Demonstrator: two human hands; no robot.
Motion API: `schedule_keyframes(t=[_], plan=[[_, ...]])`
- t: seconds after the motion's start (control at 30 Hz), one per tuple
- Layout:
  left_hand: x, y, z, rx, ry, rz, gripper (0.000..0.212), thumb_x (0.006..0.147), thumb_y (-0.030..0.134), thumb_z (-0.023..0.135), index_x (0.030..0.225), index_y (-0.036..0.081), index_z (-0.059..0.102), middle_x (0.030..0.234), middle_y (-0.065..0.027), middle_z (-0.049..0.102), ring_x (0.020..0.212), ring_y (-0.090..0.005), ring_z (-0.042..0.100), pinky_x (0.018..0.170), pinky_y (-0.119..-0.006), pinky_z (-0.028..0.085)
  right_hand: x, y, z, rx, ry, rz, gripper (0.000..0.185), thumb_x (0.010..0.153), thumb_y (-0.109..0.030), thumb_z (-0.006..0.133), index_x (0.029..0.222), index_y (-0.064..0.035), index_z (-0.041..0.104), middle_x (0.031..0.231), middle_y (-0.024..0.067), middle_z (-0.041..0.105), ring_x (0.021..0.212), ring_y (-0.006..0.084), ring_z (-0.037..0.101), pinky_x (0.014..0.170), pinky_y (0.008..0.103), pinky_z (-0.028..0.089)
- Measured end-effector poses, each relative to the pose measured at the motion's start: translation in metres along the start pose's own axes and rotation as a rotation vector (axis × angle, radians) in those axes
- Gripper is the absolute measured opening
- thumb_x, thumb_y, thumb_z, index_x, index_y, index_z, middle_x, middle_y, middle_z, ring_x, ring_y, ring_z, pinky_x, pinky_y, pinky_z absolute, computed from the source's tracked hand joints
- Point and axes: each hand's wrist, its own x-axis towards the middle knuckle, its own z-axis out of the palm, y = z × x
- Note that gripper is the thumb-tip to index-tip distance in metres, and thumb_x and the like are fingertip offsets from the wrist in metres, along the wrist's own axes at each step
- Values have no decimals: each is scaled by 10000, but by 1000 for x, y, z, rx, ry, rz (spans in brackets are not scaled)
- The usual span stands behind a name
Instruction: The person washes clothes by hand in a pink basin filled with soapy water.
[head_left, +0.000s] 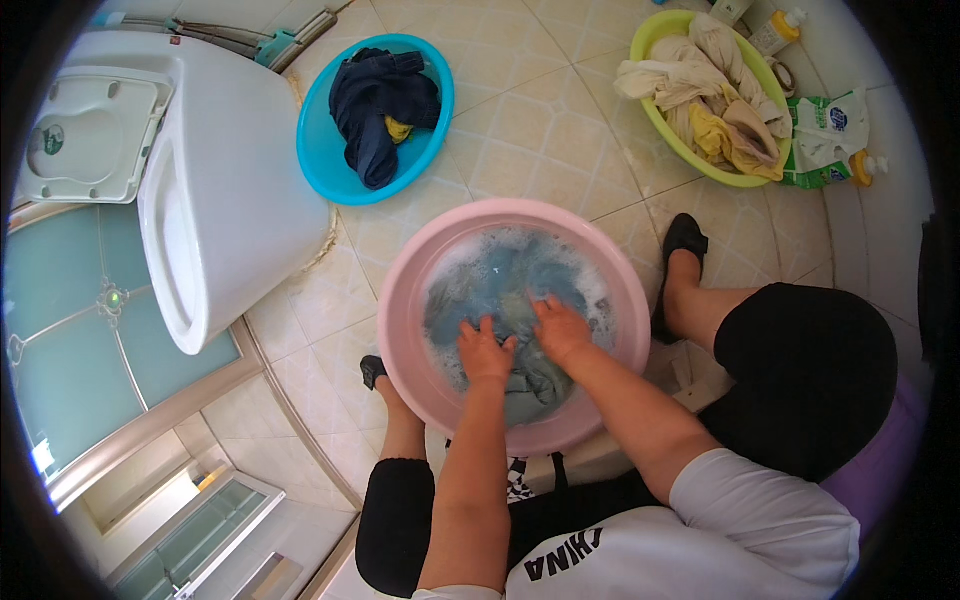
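Note:
In front of me stands a pink plastic basin (405, 259) of sudsy water with a soaked blue-grey cloth garment (536, 379) in it. My left hand (485, 352) is palm down on the wet cloth, its fingers spread and the tips dipping into the water. To its right, my right hand (561, 328) also rests at the water's surface with fingers apart, fingertips partly under. Neither hand visibly grips the fabric. White foam (600, 289) rings the water along the basin's inner wall. What lies below the surface is hidden.
A blue basin (311, 150) holds dark clothing (375, 97). Pale and yellow cloths (720, 105) fill a lime-green basin (645, 45), with detergent pouches (825, 139) beside it. A white toilet (240, 150) stands at left on the tiled floor (525, 127). My legs flank the pink basin.

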Motion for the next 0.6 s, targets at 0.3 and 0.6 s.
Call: schedule_keyframes(t=[0.3, 0.6], plan=[[22, -31, 12, 111, -48, -59, 447, 676, 85, 627, 1105, 12, 527, 1176, -264, 459, 1071, -415, 452, 922, -425, 382, 9, -18, 4, -66, -88, -22, 431, 836, -335, 453, 1165, -63, 510, 1184, 176, 496, 1141, 329, 429, 986, 404, 312], [-45, 52, -75, -776, 182, 178, 479, 682, 83, 645, 1141, 8, 531, 1077, -179, 574, 1022, -263, 544, 890, -337, 403, 11, -32, -20, 1198, -60, 205, 788, 790, -545, 513, 1380, -102, 236, 1342, 169, 339, 1212, 311, 349, 991, 400, 301]])
